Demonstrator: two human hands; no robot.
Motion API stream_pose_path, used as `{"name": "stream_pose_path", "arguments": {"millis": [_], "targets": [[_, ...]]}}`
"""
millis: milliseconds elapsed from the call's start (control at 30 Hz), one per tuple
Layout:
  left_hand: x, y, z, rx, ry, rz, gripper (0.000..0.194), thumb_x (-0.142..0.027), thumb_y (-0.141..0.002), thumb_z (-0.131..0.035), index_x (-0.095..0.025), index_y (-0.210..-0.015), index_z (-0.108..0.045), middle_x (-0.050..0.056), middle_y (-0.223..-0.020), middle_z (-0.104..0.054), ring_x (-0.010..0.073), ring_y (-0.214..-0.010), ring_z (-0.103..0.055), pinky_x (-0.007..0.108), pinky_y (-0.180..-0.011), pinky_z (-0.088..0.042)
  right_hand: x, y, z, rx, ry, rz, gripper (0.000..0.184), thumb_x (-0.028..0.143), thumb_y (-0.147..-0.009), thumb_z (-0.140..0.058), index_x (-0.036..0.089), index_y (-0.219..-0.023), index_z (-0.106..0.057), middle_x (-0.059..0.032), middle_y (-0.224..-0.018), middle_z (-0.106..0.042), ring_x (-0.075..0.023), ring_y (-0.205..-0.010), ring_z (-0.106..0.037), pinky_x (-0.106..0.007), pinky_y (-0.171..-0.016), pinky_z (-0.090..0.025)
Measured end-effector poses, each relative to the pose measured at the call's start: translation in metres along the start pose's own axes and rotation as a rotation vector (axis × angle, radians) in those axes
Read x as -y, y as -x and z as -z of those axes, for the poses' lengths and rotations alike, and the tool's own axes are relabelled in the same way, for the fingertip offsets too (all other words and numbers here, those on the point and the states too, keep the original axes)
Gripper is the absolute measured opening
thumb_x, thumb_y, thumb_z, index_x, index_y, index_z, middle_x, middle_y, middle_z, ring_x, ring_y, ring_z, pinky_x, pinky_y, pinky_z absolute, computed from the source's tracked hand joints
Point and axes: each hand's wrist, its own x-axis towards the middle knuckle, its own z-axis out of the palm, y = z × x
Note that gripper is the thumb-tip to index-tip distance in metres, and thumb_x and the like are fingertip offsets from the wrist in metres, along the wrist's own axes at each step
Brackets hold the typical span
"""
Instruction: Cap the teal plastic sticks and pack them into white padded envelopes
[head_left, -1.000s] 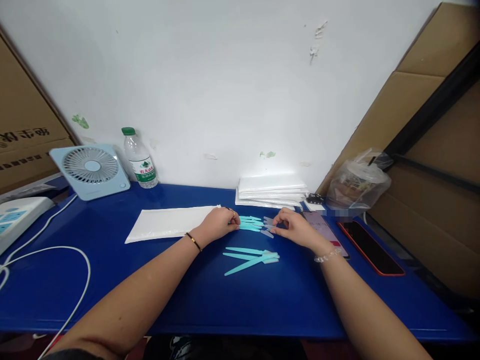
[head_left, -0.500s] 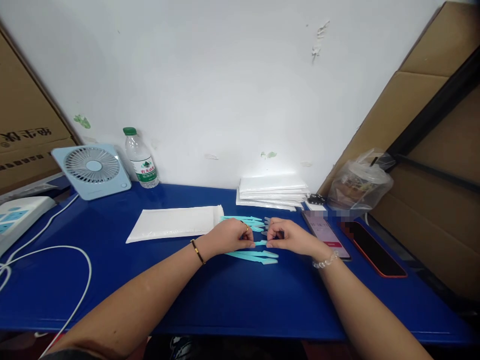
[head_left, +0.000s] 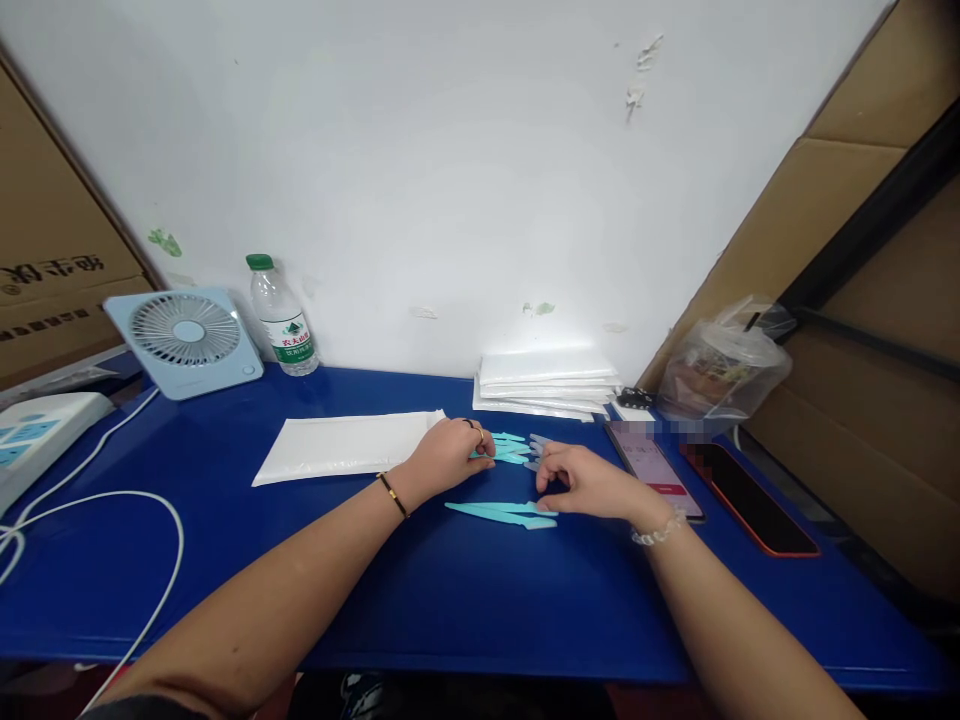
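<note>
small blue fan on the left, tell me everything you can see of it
The small fan is pale blue, apparently plastic: a squarish, rounded-corner panel with a round grille of fine radiating ribs, a plain hub and a small button at lower right. It leans back on the blue table, left of the bottle. A white cable reaches its lower left edge. Whether it runs, I can't tell.
</note>
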Motion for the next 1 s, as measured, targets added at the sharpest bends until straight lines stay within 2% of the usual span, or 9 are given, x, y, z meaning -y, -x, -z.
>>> {"name": "stream_pose_path", "arguments": {"millis": [133, 267, 367, 567, 633, 733, 900, 1000], "targets": [[-0.014, 0.005, 0.001, 0.178, 0.13, -0.041, 0.026, -0.046, -0.077, -0.061, -0.022, -0.082, -0.068, -0.001, -0.075, -0.068, 0.0131, -0.068, -0.059, 0.023, -0.057, -0.036, 0.006, -0.002, -0.007, 0.046, 0.07, 0.022, 0.01, 0.027, -0.076, -0.065, 0.018, -0.073, -0.063, 0.0004, -0.076, -0.053, -0.0117, -0.066, -0.049, -0.026, -0.061, -0.038], [-0.022, 0.006, -0.002, 0.241, 0.129, -0.009, 0.013, -0.034, -0.076, -0.063, -0.022, -0.074, -0.067, -0.002, -0.068, -0.067, 0.0121, -0.061, -0.057, 0.022, -0.054, -0.034, 0.005, -0.003, -0.007, 0.025, 0.119, 0.04, 0.012, 0.028, -0.081, -0.061, 0.019, -0.073, -0.059, -0.0003, -0.077, -0.052, -0.0139, -0.07, -0.05, -0.028, -0.065, -0.039], [-0.02, 0.005, 0.0, 0.232, 0.111, 0.018, 0.012, -0.029, -0.078, -0.059, -0.021, -0.073, -0.068, -0.001, -0.069, -0.067, 0.013, -0.062, -0.057, 0.023, -0.054, -0.034, 0.003, -0.001, -0.002, -0.005, 0.114, 0.055, 0.013, 0.029, -0.085, -0.056, 0.019, -0.076, -0.059, -0.0015, -0.08, -0.052, -0.0144, -0.071, -0.05, -0.028, -0.067, -0.04], [-0.008, 0.003, 0.014, 0.157, 0.089, 0.049, 0.016, -0.028, -0.081, -0.054, -0.02, -0.077, -0.068, 0.001, -0.075, -0.069, 0.014, -0.065, -0.057, 0.024, -0.053, -0.033, 0.003, 0.003, 0.008, -0.172, -0.015, -0.024, 0.019, 0.037, -0.086, -0.054, 0.019, -0.084, -0.061, -0.0041, -0.088, -0.055, -0.0141, -0.07, -0.052, -0.026, -0.062, -0.042], [-0.008, 0.003, 0.015, 0.146, 0.098, 0.039, 0.017, -0.028, -0.081, -0.054, -0.021, -0.078, -0.068, 0.001, -0.075, -0.069, 0.0141, -0.065, -0.057, 0.023, -0.054, -0.033, 0.004, 0.003, 0.007, -0.145, -0.063, -0.035, 0.022, 0.04, -0.084, -0.056, 0.019, -0.088, -0.062, -0.0038, -0.086, -0.059, -0.0142, -0.068, -0.053, -0.025, -0.059, -0.042], [-0.007, 0.003, 0.012, 0.143, 0.095, 0.019, 0.017, -0.029, -0.082, -0.053, -0.021, -0.078, -0.068, 0.001, -0.075, -0.069, 0.0141, -0.066, -0.057, 0.023, -0.055, -0.033, 0.001, 0.001, 0.004, -0.104, -0.1, -0.047, 0.021, 0.039, -0.084, -0.057, 0.019, -0.082, -0.063, -0.0021, -0.076, -0.063, -0.0141, -0.065, -0.055, -0.025, -0.059, -0.042], [0.004, 0.0, 0.007, 0.122, 0.028, 0.081, 0.016, -0.031, -0.081, -0.055, -0.021, -0.078, -0.067, 0.0, -0.076, -0.068, 0.0143, -0.065, -0.057, 0.024, -0.057, -0.033, -0.018, -0.002, 0.005, -0.21, -0.05, -0.132, 0.024, 0.039, -0.082, -0.058, 0.017, -0.084, -0.066, -0.0031, -0.074, -0.064, -0.0149, -0.064, -0.055, -0.025, -0.058, -0.041], [0.003, 0.001, 0.007, 0.086, 0.012, 0.09, 0.015, -0.034, -0.079, -0.059, -0.021, -0.082, -0.067, 0.001, -0.081, -0.068, 0.0152, -0.071, -0.059, 0.024, -0.059, -0.035, -0.019, 0.0, 0.008, -0.266, 0.013, -0.118, 0.022, 0.037, -0.082, -0.058, 0.017, -0.084, -0.067, -0.004, -0.078, -0.064, -0.0145, -0.065, -0.054, -0.026, -0.059, -0.041]]}}
